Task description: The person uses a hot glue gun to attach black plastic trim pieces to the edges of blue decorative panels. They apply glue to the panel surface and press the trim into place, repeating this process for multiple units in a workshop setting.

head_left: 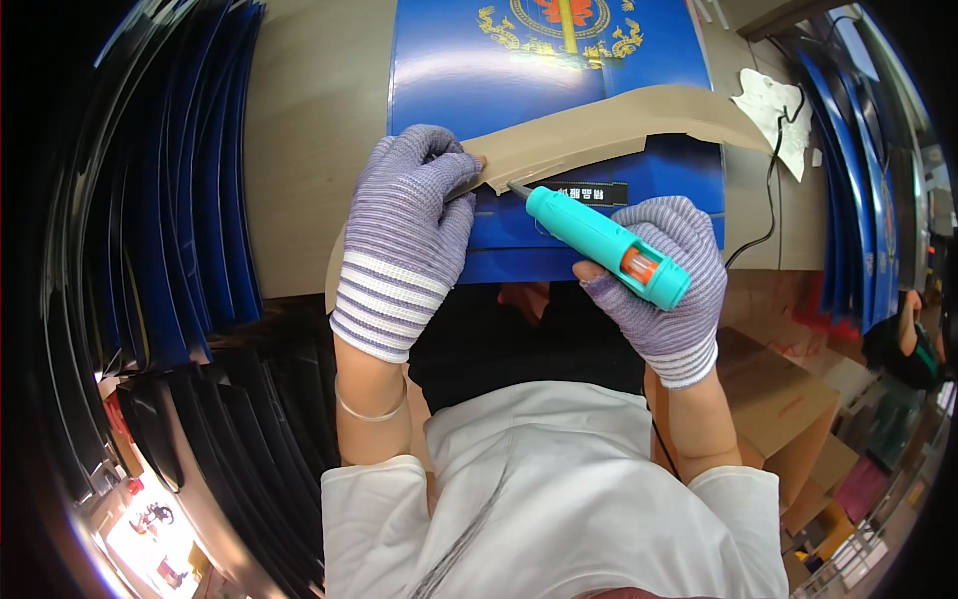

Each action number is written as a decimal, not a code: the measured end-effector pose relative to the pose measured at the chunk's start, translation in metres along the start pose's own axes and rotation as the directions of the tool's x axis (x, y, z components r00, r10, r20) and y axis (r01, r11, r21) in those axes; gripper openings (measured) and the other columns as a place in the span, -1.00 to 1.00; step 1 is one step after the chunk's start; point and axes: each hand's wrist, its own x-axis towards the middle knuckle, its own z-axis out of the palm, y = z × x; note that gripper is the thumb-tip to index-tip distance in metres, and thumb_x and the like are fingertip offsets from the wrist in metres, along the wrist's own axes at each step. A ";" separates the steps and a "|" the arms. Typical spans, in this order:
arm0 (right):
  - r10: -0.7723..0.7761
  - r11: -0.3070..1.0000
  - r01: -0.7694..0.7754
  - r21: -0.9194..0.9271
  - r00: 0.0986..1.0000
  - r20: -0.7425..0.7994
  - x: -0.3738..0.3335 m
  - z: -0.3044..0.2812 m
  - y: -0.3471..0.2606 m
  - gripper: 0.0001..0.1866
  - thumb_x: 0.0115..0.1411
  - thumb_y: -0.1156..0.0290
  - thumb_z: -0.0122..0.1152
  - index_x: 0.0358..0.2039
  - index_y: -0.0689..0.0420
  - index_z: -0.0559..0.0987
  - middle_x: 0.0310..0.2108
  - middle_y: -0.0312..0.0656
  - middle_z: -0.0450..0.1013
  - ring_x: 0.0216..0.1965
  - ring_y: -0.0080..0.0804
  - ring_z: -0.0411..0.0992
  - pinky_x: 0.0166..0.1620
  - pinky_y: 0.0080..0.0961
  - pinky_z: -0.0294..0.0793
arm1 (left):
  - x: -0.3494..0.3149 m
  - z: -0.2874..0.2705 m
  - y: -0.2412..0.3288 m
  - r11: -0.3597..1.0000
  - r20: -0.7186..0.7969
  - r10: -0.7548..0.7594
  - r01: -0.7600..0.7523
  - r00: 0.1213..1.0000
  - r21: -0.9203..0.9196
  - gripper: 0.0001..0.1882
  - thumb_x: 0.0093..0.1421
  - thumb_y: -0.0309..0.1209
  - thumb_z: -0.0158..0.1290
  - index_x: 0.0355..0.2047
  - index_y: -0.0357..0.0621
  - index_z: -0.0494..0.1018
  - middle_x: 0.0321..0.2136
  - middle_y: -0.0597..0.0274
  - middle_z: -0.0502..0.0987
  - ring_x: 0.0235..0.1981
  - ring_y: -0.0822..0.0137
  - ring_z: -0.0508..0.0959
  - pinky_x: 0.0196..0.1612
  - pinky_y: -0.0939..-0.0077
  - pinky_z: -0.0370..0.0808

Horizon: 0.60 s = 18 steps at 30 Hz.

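Observation:
My left hand (pixel 411 215), in a purple-grey striped knit glove, pinches a long beige strip (pixel 609 122) between thumb and fingers. The strip curves to the right across a glossy blue printed panel (pixel 454 75) with gold and red decoration. In my right hand (pixel 684 265), gloved the same way, is a teal hot glue gun (pixel 584 228). Its dark nozzle points left and reaches the strip's lower edge, just right of my left fingers. Whether glue is flowing out is too small to see. A fingertip shows bare at each glove.
Blue folded panels (pixel 180 170) stand in a dense row at the left, with black ones (pixel 249 439) below. More blue panels (pixel 848 190) stand at the right. A black cord (pixel 770 205) crosses the table (pixel 314 150) near crumpled white paper (pixel 763 100). Cardboard boxes (pixel 773 399) sit lower right; another person (pixel 898 344) is beyond.

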 end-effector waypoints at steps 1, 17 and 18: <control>0.042 0.999 -0.042 0.001 0.999 -0.009 -0.001 -0.001 0.001 -0.68 -0.10 0.17 0.54 -0.52 0.06 0.57 -0.43 -0.22 0.49 -0.37 -0.17 0.42 -0.25 -0.28 0.35 | -0.001 0.000 0.000 1.000 0.001 -0.013 0.013 1.000 -0.014 -0.66 0.03 -0.64 0.21 -0.13 -0.23 0.61 -0.18 0.06 0.56 -0.14 0.13 0.56 0.00 0.38 0.51; 0.214 0.975 -0.211 0.077 0.976 -0.041 -0.010 -0.016 0.020 -0.65 -0.10 0.21 0.59 -0.46 0.12 0.60 -0.43 -0.19 0.49 -0.38 -0.20 0.43 -0.25 -0.29 0.39 | 0.003 -0.006 0.005 1.000 0.041 -0.020 0.020 0.999 0.015 -0.64 0.00 -0.67 0.20 -0.14 -0.22 0.62 -0.18 0.09 0.55 -0.16 0.15 0.58 -0.03 0.39 0.53; 0.259 0.964 -0.255 0.080 0.964 -0.053 -0.010 -0.017 0.022 -0.66 -0.09 0.22 0.59 -0.47 0.13 0.59 -0.44 -0.19 0.49 -0.41 -0.21 0.42 -0.27 -0.29 0.38 | 0.003 -0.006 0.005 1.000 0.039 -0.019 0.018 0.999 0.019 -0.64 0.00 -0.67 0.20 -0.14 -0.22 0.62 -0.18 0.09 0.55 -0.15 0.15 0.59 -0.03 0.40 0.53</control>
